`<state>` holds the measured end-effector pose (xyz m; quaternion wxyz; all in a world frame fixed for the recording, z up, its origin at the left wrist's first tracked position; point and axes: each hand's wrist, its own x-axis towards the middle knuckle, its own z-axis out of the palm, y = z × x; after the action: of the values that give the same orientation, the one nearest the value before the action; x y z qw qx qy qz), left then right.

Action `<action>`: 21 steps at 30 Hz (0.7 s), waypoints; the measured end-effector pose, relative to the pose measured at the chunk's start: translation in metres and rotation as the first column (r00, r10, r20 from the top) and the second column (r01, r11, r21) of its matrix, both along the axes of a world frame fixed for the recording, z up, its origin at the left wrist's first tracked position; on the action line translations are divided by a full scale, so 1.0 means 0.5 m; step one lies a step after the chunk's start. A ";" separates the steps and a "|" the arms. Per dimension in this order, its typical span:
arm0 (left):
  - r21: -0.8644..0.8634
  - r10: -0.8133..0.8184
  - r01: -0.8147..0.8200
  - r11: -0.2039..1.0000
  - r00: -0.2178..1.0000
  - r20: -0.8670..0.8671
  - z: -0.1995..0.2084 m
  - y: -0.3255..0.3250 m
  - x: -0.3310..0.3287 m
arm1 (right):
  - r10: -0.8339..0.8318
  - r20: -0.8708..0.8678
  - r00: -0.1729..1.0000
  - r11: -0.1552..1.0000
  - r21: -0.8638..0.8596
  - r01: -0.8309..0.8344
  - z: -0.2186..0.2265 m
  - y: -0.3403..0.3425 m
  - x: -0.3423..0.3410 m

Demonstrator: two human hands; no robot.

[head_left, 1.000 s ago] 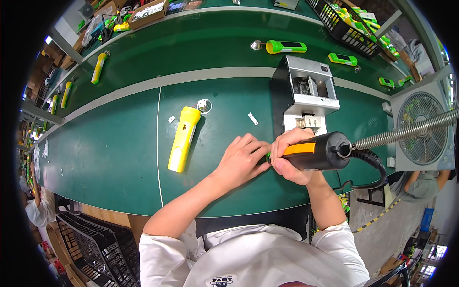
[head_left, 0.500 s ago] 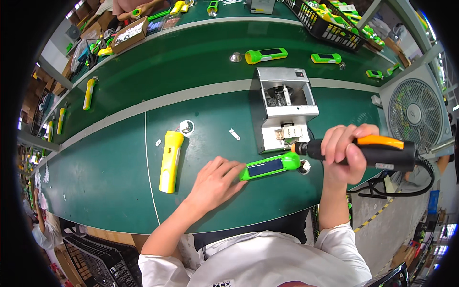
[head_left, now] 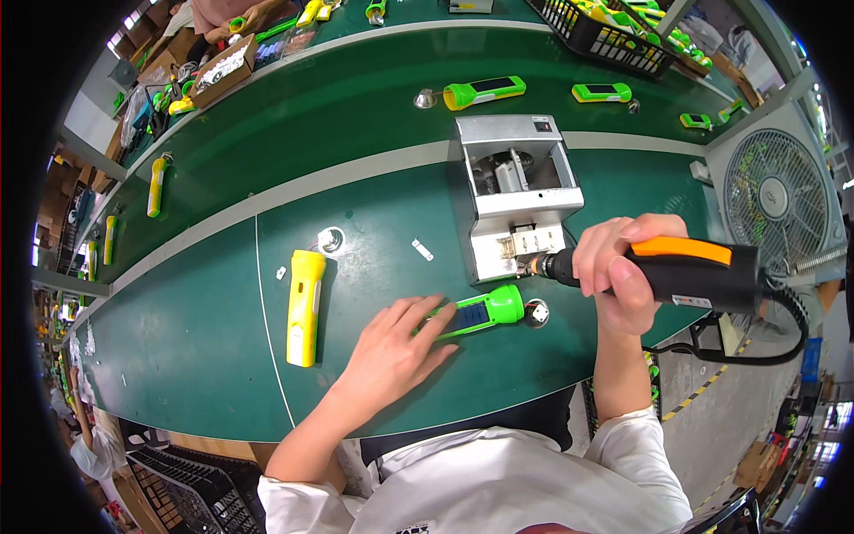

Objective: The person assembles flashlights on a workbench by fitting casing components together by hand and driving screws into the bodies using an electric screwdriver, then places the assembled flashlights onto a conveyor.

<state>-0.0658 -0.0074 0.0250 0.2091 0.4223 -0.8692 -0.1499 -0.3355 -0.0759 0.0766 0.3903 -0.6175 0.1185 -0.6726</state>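
Note:
My right hand [head_left: 616, 271] is wrapped round a black electric screwdriver [head_left: 689, 283] with an orange lever. Its tip points left and meets the front of a grey metal box machine [head_left: 520, 205], probably a screw feeder. On the near side of that machine, my left hand [head_left: 400, 343] holds the tail of a green flashlight [head_left: 480, 313] with a dark solar panel. The flashlight lies on the green table [head_left: 196, 329]; its round silver lamp head [head_left: 536, 312] sits at its right end. A yellow flashlight [head_left: 305, 311] lies left of my left hand, with another lamp head [head_left: 330, 239] beyond it.
A small white strip [head_left: 422, 249] lies left of the machine. Farther back, more flashlights [head_left: 485, 92] rest on a green belt-like strip. A black crate [head_left: 614, 44] of flashlights stands at the far right. A white fan [head_left: 772, 200] stands right, near the screwdriver's cable [head_left: 796, 334].
The screwdriver tip has moved left and up from beside the flashlight to the machine's front. The left hand has shifted slightly left with the green flashlight. The machine's inner part has turned.

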 end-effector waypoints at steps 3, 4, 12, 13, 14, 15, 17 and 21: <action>0.010 -0.017 0.018 1.000 0.999 -0.051 -0.028 -0.016 -0.027 | 0.039 -0.012 0.999 0.992 0.117 -0.037 0.000 -0.011 0.011; 0.014 -0.021 0.022 1.000 0.998 -0.054 -0.033 -0.022 -0.034 | 0.031 -0.048 0.998 0.987 0.161 -0.023 0.011 -0.019 0.015; 0.043 -0.020 0.029 0.999 0.981 -0.194 -0.059 -0.033 -0.054 | 0.167 -0.059 0.984 0.875 0.470 -0.120 0.065 -0.103 0.027; 0.046 -0.015 0.025 0.999 0.979 -0.201 -0.061 -0.033 -0.055 | 0.172 -0.066 0.983 0.872 0.474 -0.121 0.061 -0.097 0.026; 0.035 -0.036 0.044 0.998 0.980 -0.194 -0.062 -0.033 -0.056 | 0.146 -0.070 0.987 0.887 0.451 -0.099 0.055 -0.085 0.025; 0.023 -0.058 0.063 0.998 0.980 -0.189 -0.064 -0.033 -0.059 | 0.119 -0.075 0.990 0.900 0.429 -0.076 0.051 -0.074 0.022; 0.017 -0.049 0.053 0.998 0.981 -0.186 -0.064 -0.031 -0.065 | 0.157 -0.059 0.986 0.908 0.401 -0.120 0.047 -0.050 0.019; 0.009 -0.054 0.056 0.998 0.984 -0.167 -0.064 -0.030 -0.064 | 0.228 -0.060 0.972 0.917 0.349 -0.194 0.025 -0.027 0.027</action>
<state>-0.0980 -0.0226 -0.0068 0.2742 0.3856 -0.8588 -0.1965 -0.3217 -0.0893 0.0892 0.5550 -0.5826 0.1849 -0.5642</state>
